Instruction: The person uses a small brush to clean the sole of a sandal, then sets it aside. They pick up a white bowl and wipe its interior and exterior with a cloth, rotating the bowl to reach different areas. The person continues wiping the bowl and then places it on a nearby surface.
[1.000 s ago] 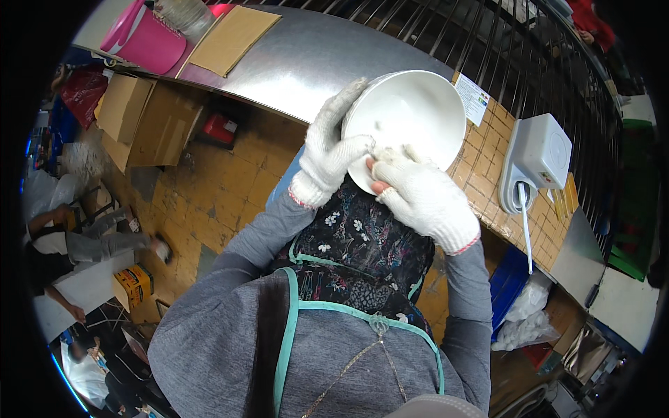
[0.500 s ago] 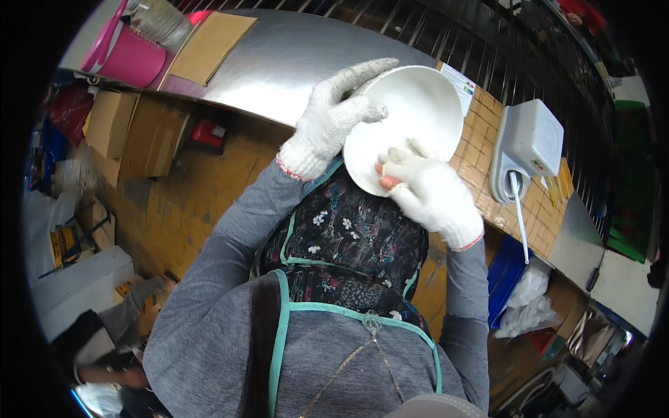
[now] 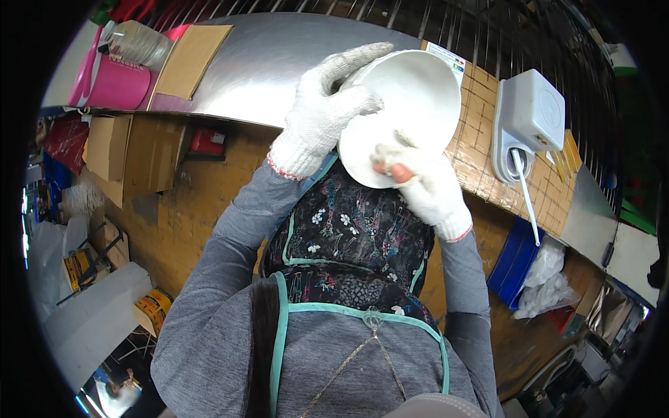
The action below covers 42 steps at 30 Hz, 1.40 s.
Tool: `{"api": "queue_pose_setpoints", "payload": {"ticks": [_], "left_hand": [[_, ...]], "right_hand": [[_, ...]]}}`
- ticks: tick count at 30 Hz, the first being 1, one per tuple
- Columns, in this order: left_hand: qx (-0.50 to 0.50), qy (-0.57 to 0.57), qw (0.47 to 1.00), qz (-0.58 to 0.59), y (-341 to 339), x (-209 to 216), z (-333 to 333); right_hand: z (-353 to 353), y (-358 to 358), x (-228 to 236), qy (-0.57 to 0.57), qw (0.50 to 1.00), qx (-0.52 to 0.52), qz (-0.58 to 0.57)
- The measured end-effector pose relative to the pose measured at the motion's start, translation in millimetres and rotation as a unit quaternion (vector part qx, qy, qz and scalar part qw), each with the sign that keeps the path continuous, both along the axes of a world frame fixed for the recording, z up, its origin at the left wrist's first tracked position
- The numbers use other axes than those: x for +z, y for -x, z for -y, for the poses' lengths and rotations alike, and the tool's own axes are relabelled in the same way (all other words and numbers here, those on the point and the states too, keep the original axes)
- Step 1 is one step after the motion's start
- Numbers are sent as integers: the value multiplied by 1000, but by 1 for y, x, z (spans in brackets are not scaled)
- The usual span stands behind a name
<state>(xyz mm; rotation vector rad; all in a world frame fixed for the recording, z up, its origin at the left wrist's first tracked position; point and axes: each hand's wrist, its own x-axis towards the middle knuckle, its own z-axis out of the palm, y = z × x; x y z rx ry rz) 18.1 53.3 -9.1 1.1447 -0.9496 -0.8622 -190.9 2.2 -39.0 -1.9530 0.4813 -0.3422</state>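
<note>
White bowl (image 3: 408, 111) is held up over the steel bench (image 3: 258, 63), tipped on edge. Left hand (image 3: 324, 111) clamps its far-left rim; right hand (image 3: 421, 184) pinches the near rim, thumb inside.

The left hand (image 3: 322, 111) covers the rim of the white bowl (image 3: 411, 104) at its 9 o'clock side; the palm contact behind the wall cannot be seen. The right hand (image 3: 421, 182) hides the bowl's 6 o'clock edge, and whether its fingers pinch anything against the bowl is unclear. The plastic bottle (image 3: 136, 42) and pink container (image 3: 115, 83) at 11 o'clock are partly lost in the dark fisheye border. Items on the floor at 8 o'clock are too small and blurred to identify.
</note>
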Motion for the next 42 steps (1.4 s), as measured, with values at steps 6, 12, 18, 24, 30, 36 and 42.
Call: {"api": "queue_pose_setpoints", "payload": {"ticks": [6, 12, 18, 24, 30, 36, 42], "left_hand": [[-5, -14, 999, 29, 2, 2, 0], [17, 0, 1000, 14, 10, 5, -5], [37, 8, 998, 47, 15, 5, -10], [70, 74, 976, 191, 24, -1, -24], [129, 139, 955, 229, 36, -20, -48], [160, 151, 950, 222, 50, -44, -77], [177, 184, 911, 324, 57, -54, -85]], "right_hand": [[5, -32, -1, 327, 938, -115, 22], [-10, -22, -4, 364, 929, -34, -49], [-11, 10, -7, 228, 973, -12, -17], [-24, -14, -15, 383, 915, -116, -49], [-63, -5, -11, 197, 974, -96, 52], [-52, -4, -12, 244, 938, -241, 51], [-74, -18, -15, 245, 960, -118, 60]]}}
